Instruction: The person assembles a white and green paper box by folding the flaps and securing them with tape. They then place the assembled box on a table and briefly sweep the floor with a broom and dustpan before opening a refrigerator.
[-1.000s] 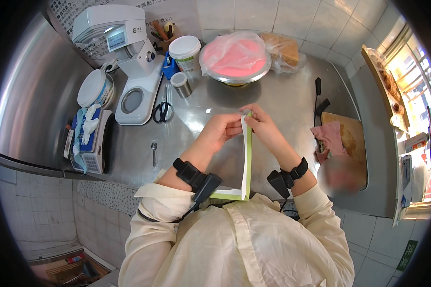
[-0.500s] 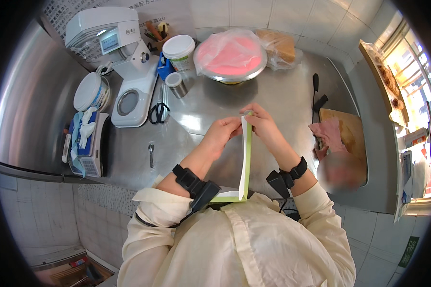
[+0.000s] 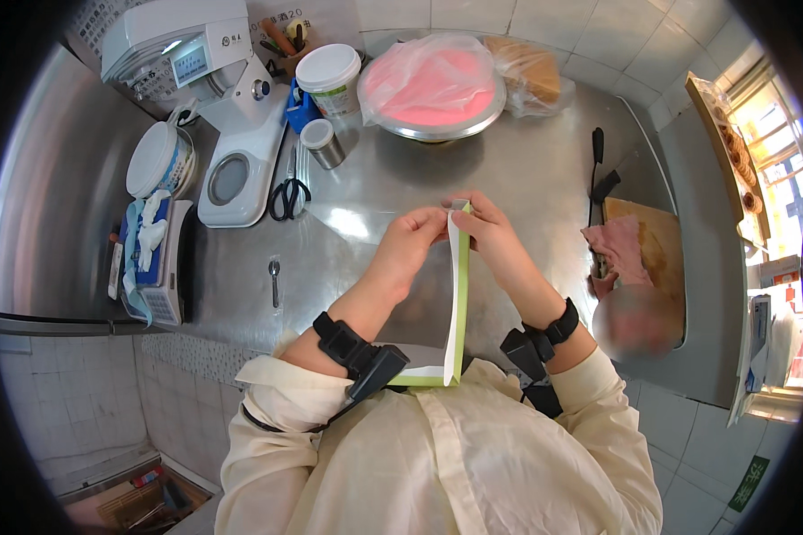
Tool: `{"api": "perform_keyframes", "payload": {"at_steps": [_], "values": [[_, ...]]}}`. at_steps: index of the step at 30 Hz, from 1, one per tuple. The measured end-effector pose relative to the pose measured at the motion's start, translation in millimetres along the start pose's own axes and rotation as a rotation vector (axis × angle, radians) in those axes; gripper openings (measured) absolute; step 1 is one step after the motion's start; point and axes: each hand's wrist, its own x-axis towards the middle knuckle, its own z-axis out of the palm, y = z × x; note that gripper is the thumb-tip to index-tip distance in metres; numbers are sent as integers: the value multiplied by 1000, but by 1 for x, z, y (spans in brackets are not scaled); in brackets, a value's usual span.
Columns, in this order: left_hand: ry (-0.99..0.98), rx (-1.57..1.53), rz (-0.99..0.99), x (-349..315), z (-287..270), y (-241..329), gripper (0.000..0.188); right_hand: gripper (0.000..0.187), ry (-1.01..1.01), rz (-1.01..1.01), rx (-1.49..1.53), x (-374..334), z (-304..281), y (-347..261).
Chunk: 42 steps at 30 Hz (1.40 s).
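Observation:
Both hands meet at the far end of a green-and-white folded strip (image 3: 459,303), which looks like card. The strip runs down toward my body, then bends left in an L shape against my shirt. My right hand (image 3: 488,225) grips its far end from the right, thumb toward me. The fingers of my left hand (image 3: 417,230) are pinched together at the strip's left side, slightly blurred. Whatever lies between those left fingertips is hidden. Straight ahead on the steel table is a pink cake (image 3: 442,85) under clear plastic, raised on a round metal stand (image 3: 446,130).
To the left are a stand mixer (image 3: 232,152), black-handled scissors (image 3: 289,196), a small spoon (image 3: 275,283), a scale (image 3: 171,267) and a lidded shaker (image 3: 323,145). A white tub (image 3: 328,80) and wrapped bread (image 3: 526,73) stand behind. A cutting board (image 3: 660,245) with a pink cloth (image 3: 620,247) is right.
The head view has shifted a little, so the table things sit slightly differently. Both hands stay at the strip's far end; the strip's bent left arm shows a little more.

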Motion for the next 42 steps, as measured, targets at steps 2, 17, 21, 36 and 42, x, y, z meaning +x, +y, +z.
{"api": "perform_keyframes", "payload": {"at_steps": [2,17,21,36,42], "values": [[32,33,8,0,1,-2,22,25,2,2,40,1,1,-2],[-36,-323,-169,-1,-12,-2,16,27,96,-98,-307,4,13,1],[-43,-210,-287,-7,-11,19,20,30,189,-226,-480,-7,10,0],[-244,1085,248,-150,-11,24,15,24,-609,-426,-754,-103,8,-17],[-154,1015,229,-155,-5,10,12,22,-697,-489,-825,-108,13,-27]]}}
